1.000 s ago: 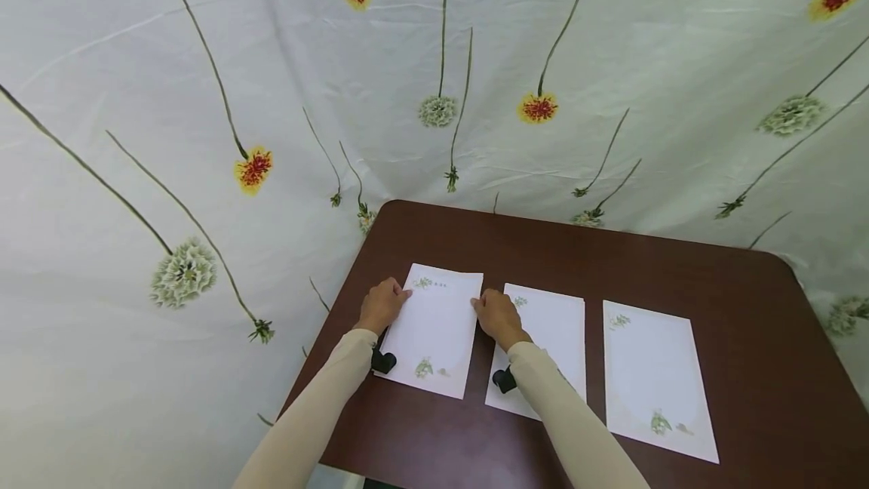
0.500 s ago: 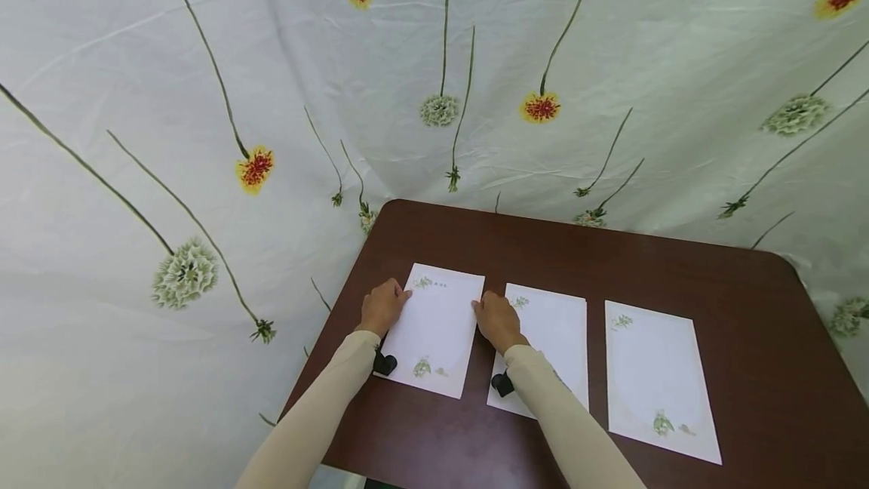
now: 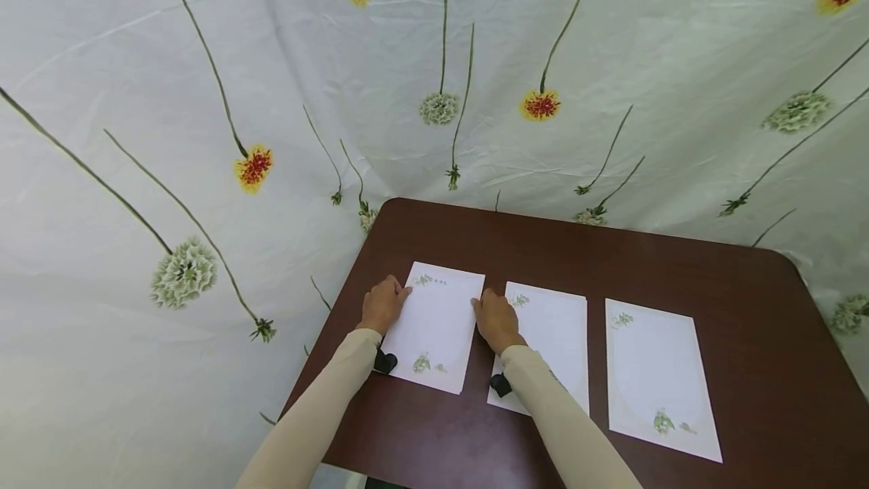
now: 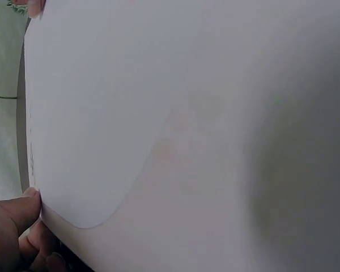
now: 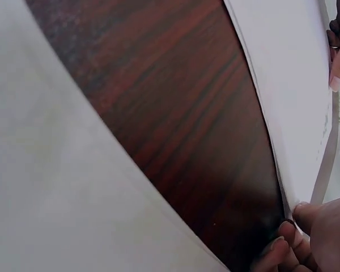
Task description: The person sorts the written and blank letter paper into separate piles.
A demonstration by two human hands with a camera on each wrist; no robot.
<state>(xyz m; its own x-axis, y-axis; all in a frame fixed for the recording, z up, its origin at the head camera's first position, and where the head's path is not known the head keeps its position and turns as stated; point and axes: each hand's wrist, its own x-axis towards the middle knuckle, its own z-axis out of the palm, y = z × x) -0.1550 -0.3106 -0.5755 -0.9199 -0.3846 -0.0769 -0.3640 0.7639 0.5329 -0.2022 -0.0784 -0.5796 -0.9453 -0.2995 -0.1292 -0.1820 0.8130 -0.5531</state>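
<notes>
Pale fabric [image 3: 204,81], printed with long-stemmed flowers in red, yellow and green, is hung behind and to the left of a dark reddish-brown table [image 3: 434,432] with rounded far corners. Three portions of white paper have been laid across it in a row, each decorated with faint green prints. At the left end of the row, the left paper [image 3: 437,327] is held by both hands, one at each long side. Its left edge is pinched between the thumb and curled fingers of the left hand [image 3: 383,303]; its right edge is gripped in the same way by the right hand [image 3: 498,319], so neither hand is spread. More than one layer is shown along that right edge in the right wrist view, but the sheets cannot be counted. Just beside it, the middle paper [image 3: 560,330] is partly covered by the right hand and by the right sleeve [image 3: 560,413], which is cream-coloured like the left sleeve [image 3: 319,406]. Farther right, the right paper [image 3: 658,368] is left untouched. A small black device is worn at each wrist.
</notes>
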